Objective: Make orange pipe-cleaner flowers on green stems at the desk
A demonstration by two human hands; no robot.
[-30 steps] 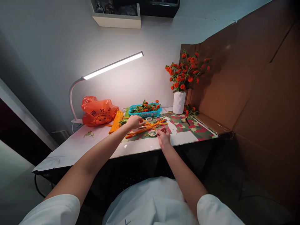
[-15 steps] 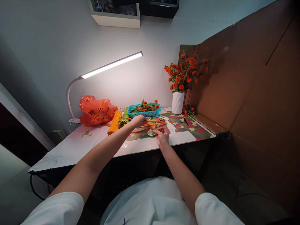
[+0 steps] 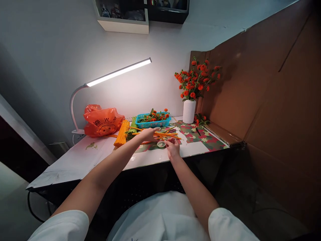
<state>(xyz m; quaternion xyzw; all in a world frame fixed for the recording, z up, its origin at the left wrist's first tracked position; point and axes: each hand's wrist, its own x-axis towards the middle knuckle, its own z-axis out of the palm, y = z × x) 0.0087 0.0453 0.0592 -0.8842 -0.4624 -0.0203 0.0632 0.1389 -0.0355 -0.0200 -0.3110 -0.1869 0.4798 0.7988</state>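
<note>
My left hand [image 3: 149,135] reaches over loose orange chenille stems [image 3: 172,135], thumb and fingers spread apart in a C shape; part of the stems is hidden behind it. My right hand [image 3: 173,148] has its fingertips pinched together, at the right edge of a small roll of tape [image 3: 161,144]. What sits in that pinch is too small to make out. A thick bundle of orange chenille stems [image 3: 122,134] lies left of my left hand, with a green bundle [image 3: 133,126] beside it.
Behind my hands stands a blue basket [image 3: 153,124] of orange flowers. A white vase [image 3: 189,112] with orange flowers is at the back right, beside a cardboard wall [image 3: 250,83]. To the left are an orange plastic bag [image 3: 102,120] and a lit lamp [image 3: 119,72].
My left hand has gone from a closed grip to spread fingers, and the loose orange stems have shifted. My right hand keeps its pinch by the tape roll. The view has tilted slightly.
</note>
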